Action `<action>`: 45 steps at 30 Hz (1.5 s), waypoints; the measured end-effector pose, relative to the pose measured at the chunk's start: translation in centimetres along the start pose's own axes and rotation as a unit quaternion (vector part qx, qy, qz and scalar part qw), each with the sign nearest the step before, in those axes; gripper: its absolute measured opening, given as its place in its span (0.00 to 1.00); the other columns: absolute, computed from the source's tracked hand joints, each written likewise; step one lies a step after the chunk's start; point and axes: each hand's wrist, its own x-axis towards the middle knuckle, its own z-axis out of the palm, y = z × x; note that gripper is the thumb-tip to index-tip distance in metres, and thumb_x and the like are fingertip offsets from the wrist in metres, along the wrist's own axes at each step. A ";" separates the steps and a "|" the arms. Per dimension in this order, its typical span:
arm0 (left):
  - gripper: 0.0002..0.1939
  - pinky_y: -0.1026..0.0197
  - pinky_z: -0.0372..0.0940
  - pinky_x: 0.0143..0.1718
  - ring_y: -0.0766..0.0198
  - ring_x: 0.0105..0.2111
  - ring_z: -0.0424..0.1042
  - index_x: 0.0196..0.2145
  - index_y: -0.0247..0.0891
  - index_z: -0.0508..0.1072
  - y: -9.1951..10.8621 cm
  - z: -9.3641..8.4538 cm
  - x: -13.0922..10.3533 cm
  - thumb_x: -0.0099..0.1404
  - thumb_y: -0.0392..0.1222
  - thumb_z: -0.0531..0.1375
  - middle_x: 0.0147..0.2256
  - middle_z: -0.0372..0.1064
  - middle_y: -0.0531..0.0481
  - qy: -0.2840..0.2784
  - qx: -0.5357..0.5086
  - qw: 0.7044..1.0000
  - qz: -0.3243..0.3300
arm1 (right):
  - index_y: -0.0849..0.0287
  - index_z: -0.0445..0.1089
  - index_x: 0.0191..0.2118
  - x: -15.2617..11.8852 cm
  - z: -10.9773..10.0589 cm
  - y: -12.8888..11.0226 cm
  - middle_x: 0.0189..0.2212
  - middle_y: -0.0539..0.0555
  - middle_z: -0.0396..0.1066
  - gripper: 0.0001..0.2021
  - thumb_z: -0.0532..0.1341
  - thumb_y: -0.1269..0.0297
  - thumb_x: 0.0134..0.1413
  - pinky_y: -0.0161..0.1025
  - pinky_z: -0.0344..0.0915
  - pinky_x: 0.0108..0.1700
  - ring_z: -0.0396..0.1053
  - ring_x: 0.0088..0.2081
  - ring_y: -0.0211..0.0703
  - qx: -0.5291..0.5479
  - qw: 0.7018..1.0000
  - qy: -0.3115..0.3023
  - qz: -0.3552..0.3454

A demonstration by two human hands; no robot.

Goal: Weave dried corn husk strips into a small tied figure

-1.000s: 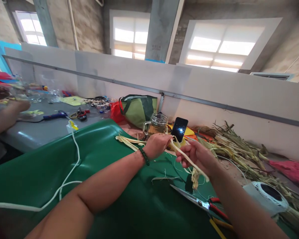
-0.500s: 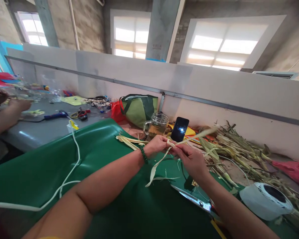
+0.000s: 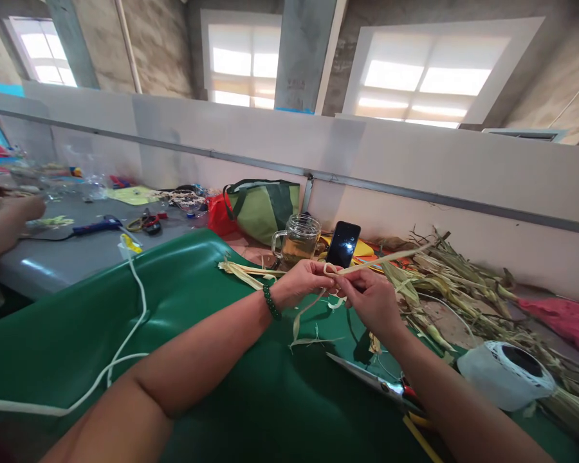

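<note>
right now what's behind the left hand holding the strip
Beyond the left hand stands a glass mug with a phone beside it. The hand covers part of the mug's base; anything directly behind it is hidden.

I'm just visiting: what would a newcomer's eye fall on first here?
Probably the long, pale, husk-like strip held in the left hand and right hand, mid-picture. Then the glossy green sheet beneath, with red-handled steel scissors partly under the right forearm. Beyond the hands, a clear glass mug stands beside a black phone.
</note>
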 end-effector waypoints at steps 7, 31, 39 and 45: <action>0.16 0.68 0.58 0.28 0.72 0.25 0.66 0.29 0.30 0.76 -0.4 0.6 -0.2 0.47 0.46 0.68 0.25 0.70 0.51 0.057 0.033 0.997 0.045 | 0.58 0.73 0.29 0.0 0.1 -0.7 0.24 0.55 0.76 0.18 0.59 0.46 0.48 0.42 0.68 0.26 0.73 0.23 0.47 0.067 0.996 -0.055 0.035; 0.18 0.65 0.63 0.31 0.70 0.24 0.69 0.26 0.31 0.71 -0.1 -0.2 0.0 0.42 0.46 0.70 0.25 0.75 0.48 0.010 0.059 0.998 0.017 | 0.62 0.73 0.32 2.7 -4.4 1.6 0.25 0.50 0.72 0.18 0.66 0.51 0.41 0.38 0.64 0.36 0.68 0.29 0.39 0.148 0.929 -0.332 0.074; 0.19 0.64 0.65 0.36 0.68 0.27 0.72 0.25 0.32 0.73 0.3 0.0 -0.8 0.43 0.52 0.70 0.26 0.75 0.49 -0.134 0.112 0.979 -0.102 | 0.59 0.75 0.24 3.2 -4.6 1.9 0.23 0.52 0.73 0.15 0.64 0.51 0.41 0.37 0.63 0.31 0.66 0.26 0.39 0.078 0.974 -0.213 0.001; 0.21 0.65 0.65 0.34 0.69 0.25 0.71 0.25 0.31 0.75 -0.3 -0.1 -0.7 0.41 0.52 0.70 0.25 0.74 0.49 -0.118 0.105 0.981 -0.117 | 0.59 0.75 0.25 2.8 -2.3 1.9 0.23 0.51 0.73 0.14 0.60 0.53 0.47 0.37 0.62 0.31 0.67 0.27 0.40 0.026 0.981 -0.179 -0.078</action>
